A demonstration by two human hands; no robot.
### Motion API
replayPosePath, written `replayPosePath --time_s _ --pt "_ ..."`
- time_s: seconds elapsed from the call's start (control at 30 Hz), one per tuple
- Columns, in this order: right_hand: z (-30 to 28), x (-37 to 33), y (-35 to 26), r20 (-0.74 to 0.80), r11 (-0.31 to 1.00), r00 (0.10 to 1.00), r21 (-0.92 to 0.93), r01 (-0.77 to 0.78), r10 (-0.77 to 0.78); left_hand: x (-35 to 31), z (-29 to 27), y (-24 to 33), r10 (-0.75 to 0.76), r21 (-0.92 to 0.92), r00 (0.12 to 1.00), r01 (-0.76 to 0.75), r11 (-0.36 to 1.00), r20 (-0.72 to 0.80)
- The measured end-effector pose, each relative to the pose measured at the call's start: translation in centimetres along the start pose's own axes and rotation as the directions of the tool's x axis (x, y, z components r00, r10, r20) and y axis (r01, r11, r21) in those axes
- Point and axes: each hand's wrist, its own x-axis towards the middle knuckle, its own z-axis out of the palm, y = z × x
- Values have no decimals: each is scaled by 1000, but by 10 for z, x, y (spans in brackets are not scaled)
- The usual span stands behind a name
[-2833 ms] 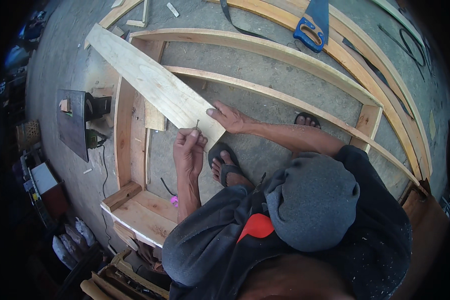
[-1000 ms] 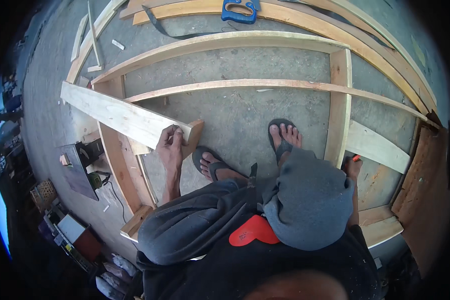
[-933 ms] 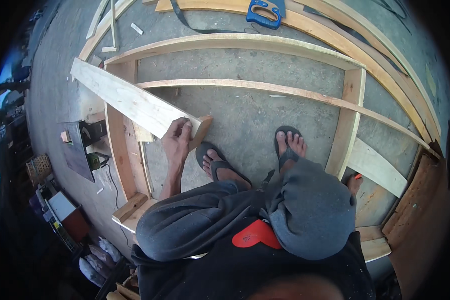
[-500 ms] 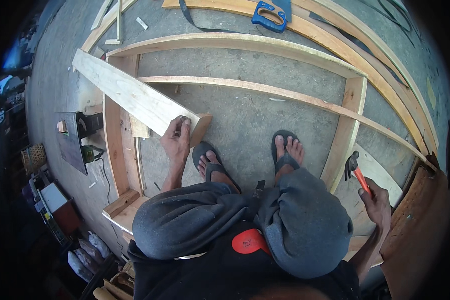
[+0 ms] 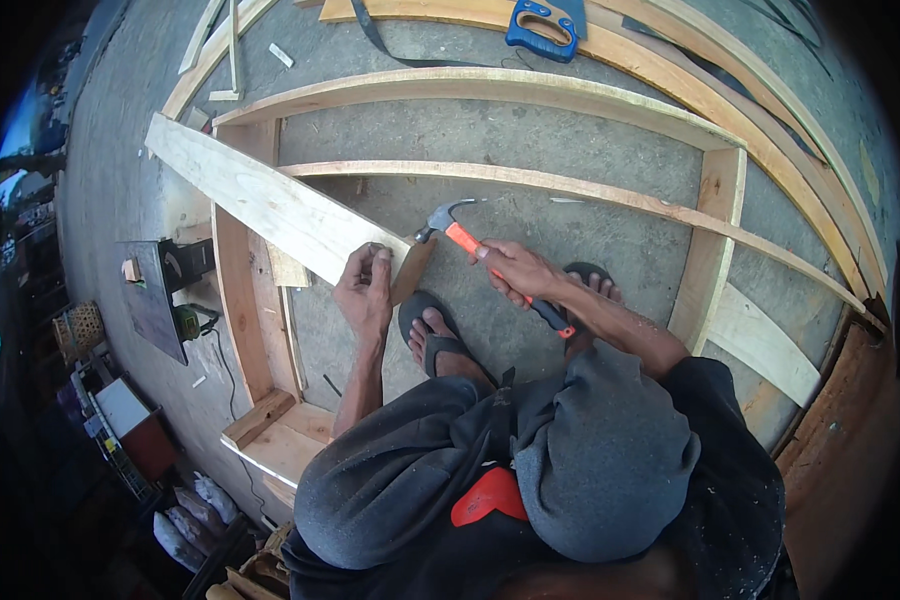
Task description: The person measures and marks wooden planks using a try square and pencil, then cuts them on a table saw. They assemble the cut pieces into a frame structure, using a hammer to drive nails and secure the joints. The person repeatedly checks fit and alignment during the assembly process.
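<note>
My right hand is wrapped round the orange-and-black handle of a claw hammer. The hammer's head hangs beside the near end of a pale wooden board. That board slants across the left side of a wooden frame, with a short upright block under its near end. On the board, close to this end, my left hand is closed in a pinch, thumb against fingertips. What it pinches is too small to make out.
A blue-handled saw lies on long planks at the back. A dark flat-plated power tool with a cable stands left of the frame. My sandalled feet are inside the frame. A thin rail crosses it.
My right hand has swung the hammer from the far right to the board's near end. The left hand stays pinched at almost the same place.
</note>
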Motion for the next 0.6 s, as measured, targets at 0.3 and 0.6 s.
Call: replayPosePath --time_s 0.3,0.6 --pt "1 -14 -6 -70 998 998 -60 -7 3 5 7 0 -11 -55 1000 11 998 15" --pt "-15 -30 -23 -112 973 987 -213 87 -113 3 -7 4 -50 -36 997 51 998 51"
